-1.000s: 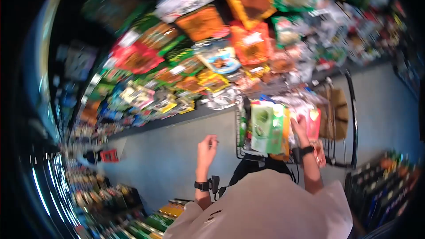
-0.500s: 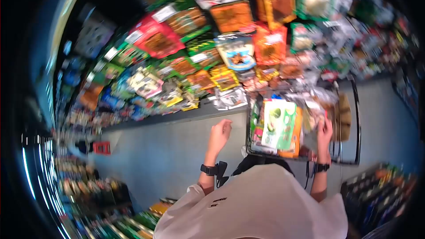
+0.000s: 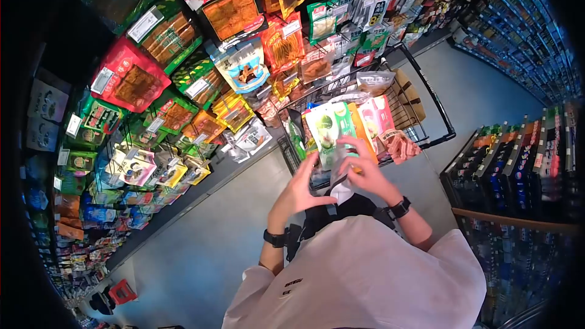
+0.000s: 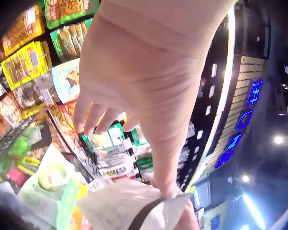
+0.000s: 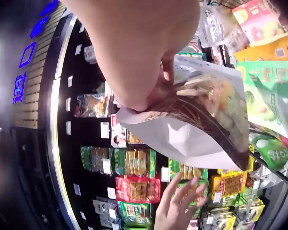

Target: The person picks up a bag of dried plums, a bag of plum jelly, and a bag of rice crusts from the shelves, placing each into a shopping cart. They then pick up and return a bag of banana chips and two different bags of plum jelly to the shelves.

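Several packets are already lying inside the cart; your right hand is gripping one pouch by its near edge, seemingly remaining unplaced, while your left hand is spreading its fingers alongside, contact unclear

Head view: from above, forward and down past shirt to cart and hanging packets; widest, farthest. Left wrist: tight along left hand, tipped sideways, blue sign at right. Right wrist: tight along right hand, tipped oppositely, sign at left. Wrist views share bag.
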The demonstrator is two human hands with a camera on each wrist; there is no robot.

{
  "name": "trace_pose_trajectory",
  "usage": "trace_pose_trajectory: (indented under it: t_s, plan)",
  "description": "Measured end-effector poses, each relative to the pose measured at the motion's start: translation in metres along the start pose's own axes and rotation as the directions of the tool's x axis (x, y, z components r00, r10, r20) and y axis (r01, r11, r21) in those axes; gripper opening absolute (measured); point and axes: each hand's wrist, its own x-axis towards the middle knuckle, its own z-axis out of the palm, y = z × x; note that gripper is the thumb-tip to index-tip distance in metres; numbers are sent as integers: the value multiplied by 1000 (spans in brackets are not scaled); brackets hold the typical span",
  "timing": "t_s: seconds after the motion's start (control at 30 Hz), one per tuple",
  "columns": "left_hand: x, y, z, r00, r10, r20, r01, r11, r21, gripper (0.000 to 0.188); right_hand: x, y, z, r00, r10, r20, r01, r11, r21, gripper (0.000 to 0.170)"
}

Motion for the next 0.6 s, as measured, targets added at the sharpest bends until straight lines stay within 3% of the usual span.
trace_pose_trajectory:
  t_s: [0.07,0.1,0.2,0.23,0.33,0.37,0.4,0.47,0.53,0.6]
  plan:
    - [1,21,13,985,-52,162,72,990,-118,121,-8,2,19,999,-29,26,29,1000,13,15]
    - [2,25,23,989,85,120,-99,989,113,118,-10,6,27,998,-50,33,49,999,21,16]
    - [-2,21,54,998,-62,-16,63,992,108,114,-15,17,37,999,-9,44,4,993,116,15]
    - [0,31,55,993,-114,-34,115,993,24,107,-15,17,34,998,-17,61,8,988,157,13]
    - [-3,22,68,997,-53,-55,50,997,-57,94,-14,21,24,989,-127,80,123,991,56,14]
    - [-5,20,72,983,-182,-28,178,978,-105,90,-17,24,19,991,-113,66,107,990,89,19]
    - [-6,24,72,984,-154,-92,150,988,-46,86,-20,25,14,994,-98,54,91,988,122,25]
    - [-10,27,74,976,-170,-135,173,985,7,84,-26,15,4,993,112,-37,-82,882,465,36]
    - [-15,39,71,961,-232,-150,230,973,-31,82,-39,51,-3,976,161,-149,-96,924,369,43]
    - [-25,52,72,955,-200,-218,186,979,-82,80,-55,85,-5,918,343,-198,-256,895,365,34]
